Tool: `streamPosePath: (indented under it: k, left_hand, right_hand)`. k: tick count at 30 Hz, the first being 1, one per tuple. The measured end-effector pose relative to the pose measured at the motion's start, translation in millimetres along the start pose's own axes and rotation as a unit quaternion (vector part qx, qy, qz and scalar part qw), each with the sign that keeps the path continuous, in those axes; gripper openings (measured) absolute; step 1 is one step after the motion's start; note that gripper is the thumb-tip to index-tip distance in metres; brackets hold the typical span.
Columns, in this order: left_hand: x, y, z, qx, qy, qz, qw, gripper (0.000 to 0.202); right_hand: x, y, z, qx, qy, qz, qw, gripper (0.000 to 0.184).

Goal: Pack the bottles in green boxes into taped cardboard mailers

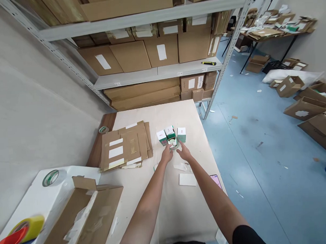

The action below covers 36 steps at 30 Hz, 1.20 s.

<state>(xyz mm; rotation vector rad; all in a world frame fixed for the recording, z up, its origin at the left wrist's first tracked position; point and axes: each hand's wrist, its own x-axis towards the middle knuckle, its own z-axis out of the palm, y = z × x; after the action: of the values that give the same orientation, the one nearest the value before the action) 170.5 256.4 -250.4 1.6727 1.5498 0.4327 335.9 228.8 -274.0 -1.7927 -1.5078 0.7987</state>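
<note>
Close together on the table are small white-and-green boxes: one on the left (162,137), one behind (169,131) and one on the right (181,134). In front of them is a small open box (172,140) with its white flaps up. A clear, round-edged thing (174,147) shows at its near side; its kind is hard to make out. My left hand (167,154) has its fingertips closed on the near left edge of the open box. On the other side, my right hand (184,152) has thumb and fingers apart beside the clear thing.
Flattened cardboard (126,145) and a tape roll (104,129) lie left. Nearer are a white card (187,179), a phone (216,180) and an opened carton (83,215). Shelving with cartons (161,52) and a yellow cutter (208,63) rises behind; cartons (289,86) stand on the floor.
</note>
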Motion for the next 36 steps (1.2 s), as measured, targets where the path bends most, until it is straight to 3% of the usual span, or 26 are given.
streamPosePath:
  k: [3, 7, 13, 18, 24, 28, 32, 36]
  left_hand:
    - [-6.0, -6.7, 5.7, -0.013, 0.008, -0.012, 1.000, 0.040]
    - [-14.3, -17.1, 17.2, -0.072, 0.047, -0.034, 0.996, 0.034]
    - [-29.0, -25.7, 26.7, -0.117, 0.119, -0.039, 0.985, 0.048]
    - [-54.2, -27.6, 21.4, -0.150, 0.136, -0.025, 0.979, 0.053]
    - [-110.6, -36.6, -0.9, -0.164, 0.158, -0.036, 0.973, 0.070]
    - [-162.0, -65.7, -14.0, -0.202, 0.173, -0.038, 0.963, 0.064]
    - [-223.8, -113.3, -11.5, -0.205, 0.200, -0.040, 0.957, 0.050]
    - [-279.5, -170.6, 0.7, -0.201, 0.171, -0.075, 0.962, 0.050]
  right_hand:
    - [6.8, -2.7, 22.9, 0.051, -0.007, 0.018, 0.998, 0.060]
    - [3.5, 1.6, 48.2, 0.086, 0.037, 0.085, 0.992, 0.048]
    - [-20.8, 11.4, 62.2, 0.132, 0.068, 0.131, 0.980, 0.026]
    - [-44.8, -3.1, 61.7, 0.120, 0.051, 0.176, 0.976, 0.025]
    - [-87.1, -30.8, 68.7, 0.176, 0.049, 0.158, 0.970, 0.025]
    - [-138.6, -49.2, 94.0, 0.259, 0.034, 0.134, 0.956, 0.024]
    - [-208.0, -55.8, 141.0, 0.329, 0.023, 0.138, 0.934, 0.026]
    - [-270.1, -44.4, 187.4, 0.259, 0.002, 0.166, 0.951, 0.022]
